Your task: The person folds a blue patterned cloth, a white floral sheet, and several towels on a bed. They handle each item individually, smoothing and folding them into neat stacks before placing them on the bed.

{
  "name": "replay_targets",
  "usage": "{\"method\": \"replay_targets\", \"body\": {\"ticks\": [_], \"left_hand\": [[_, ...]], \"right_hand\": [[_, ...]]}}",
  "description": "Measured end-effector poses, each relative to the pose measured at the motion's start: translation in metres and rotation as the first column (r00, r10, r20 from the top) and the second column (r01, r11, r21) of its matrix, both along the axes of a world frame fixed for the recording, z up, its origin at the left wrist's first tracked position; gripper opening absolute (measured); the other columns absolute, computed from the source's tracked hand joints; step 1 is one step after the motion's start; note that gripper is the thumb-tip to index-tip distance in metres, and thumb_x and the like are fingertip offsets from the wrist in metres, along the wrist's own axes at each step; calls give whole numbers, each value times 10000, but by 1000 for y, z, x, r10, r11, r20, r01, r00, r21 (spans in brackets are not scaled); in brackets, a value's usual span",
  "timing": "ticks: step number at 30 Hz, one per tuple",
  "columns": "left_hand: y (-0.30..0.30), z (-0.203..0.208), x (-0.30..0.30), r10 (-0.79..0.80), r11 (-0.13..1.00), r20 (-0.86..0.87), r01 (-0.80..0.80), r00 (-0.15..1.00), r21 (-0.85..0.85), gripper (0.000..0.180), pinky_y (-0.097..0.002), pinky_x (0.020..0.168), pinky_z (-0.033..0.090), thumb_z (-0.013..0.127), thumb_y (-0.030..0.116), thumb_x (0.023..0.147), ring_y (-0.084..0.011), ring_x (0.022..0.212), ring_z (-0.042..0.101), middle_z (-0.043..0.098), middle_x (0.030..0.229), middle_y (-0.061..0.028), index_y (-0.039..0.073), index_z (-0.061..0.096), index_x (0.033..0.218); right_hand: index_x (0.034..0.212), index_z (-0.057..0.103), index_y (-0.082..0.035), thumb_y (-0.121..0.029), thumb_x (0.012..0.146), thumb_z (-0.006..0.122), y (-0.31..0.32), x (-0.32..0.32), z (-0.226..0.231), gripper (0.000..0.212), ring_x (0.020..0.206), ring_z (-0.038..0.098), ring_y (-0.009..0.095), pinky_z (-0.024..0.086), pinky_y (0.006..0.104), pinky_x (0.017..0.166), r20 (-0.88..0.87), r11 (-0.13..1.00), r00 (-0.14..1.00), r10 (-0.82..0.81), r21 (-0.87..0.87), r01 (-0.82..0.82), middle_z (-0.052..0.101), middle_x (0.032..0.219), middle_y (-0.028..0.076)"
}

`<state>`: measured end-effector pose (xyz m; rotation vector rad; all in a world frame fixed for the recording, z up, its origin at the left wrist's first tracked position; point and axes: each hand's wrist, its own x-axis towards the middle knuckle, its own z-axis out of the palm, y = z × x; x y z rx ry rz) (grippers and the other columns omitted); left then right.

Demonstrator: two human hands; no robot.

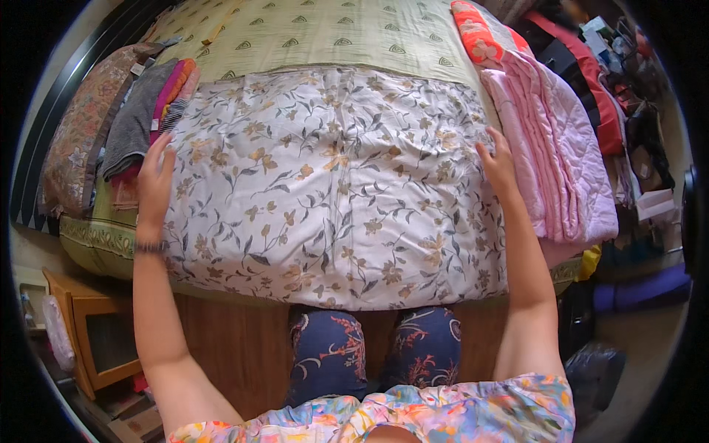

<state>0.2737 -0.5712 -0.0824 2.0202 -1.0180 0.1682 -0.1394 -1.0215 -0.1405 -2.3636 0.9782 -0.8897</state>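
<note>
White fabric with grey leaves and tan flowers point(295, 199): spread in a broad, roughly rectangular piece across the near part of the bed, its near edge at the mattress front; small creases cross its middle.
Left hand point(156, 177): at the fabric's left edge, fingers pointing away from the body, thumb and fingers apart; nothing is clasped, and whether the fingertips press on the cloth I cannot tell.
Left wrist: wears a dark band point(151, 246).
Right hand point(501, 164): at the fabric's right edge, thumb and fingers parted in a loose curve, with no visible grasp; contact with the cloth cannot be made out.
Bed: covered by a pale green sheet with dark triangular motifs point(295, 37), which shows beyond the fabric's far edge.
Left side of bed: a folded dark grey cloth point(139, 114) lies near the left hand, beside folded magenta and orange cloths point(179, 85); farther left lies a brown floral pillow point(92, 140).
Right side of bed: a thick, folded pink quilted blanket point(550, 148) lies just beside the right hand, with a red-orange cloth with pale flowers point(484, 37) beyond it.
Floor level: navy trousers with a floral print point(329, 351) show before the bed, a brown wooden cabinet point(81, 332) at left, a black plastic bag point(597, 376) at right.
</note>
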Motion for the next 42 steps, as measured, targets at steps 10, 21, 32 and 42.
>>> {"method": "replay_targets", "body": {"ticks": [10,21,32,42], "left_hand": [[155,-97,-79,-80,912,-684,-224,725,-344,449,-277,832,439,623,227,890,-143,1000,537,550,1175,-55,2,462,1243],[171,-96,-91,-117,934,-887,-255,446,-251,383,-308,847,451,674,182,836,-177,959,583,617,1065,-66,2,553,1151],[158,123,-140,-254,832,-803,-301,539,-465,335,-293,814,506,594,94,861,-185,956,610,610,1102,-111,-28,524,1165],[217,-41,-277,-30,874,-830,-389,557,-293,281,-239,786,473,612,67,858,-92,859,576,616,997,-45,-14,549,1120]], "right_hand": [[1169,501,19,-241,704,737,123,-174,-55,583,1045,500,336,394,389,919,-148,966,957,-250,32,257,525,1085,181],[1100,572,-49,-87,781,680,152,-197,-58,339,793,619,161,498,304,634,489,437,717,-497,855,-279,644,941,56],[1131,526,-28,-54,817,631,78,-216,117,332,749,630,174,524,275,553,519,607,803,-292,750,-264,632,969,78],[1199,497,6,17,741,700,107,-295,-25,501,851,620,175,518,291,658,276,524,781,-561,848,76,624,1021,85]]}}
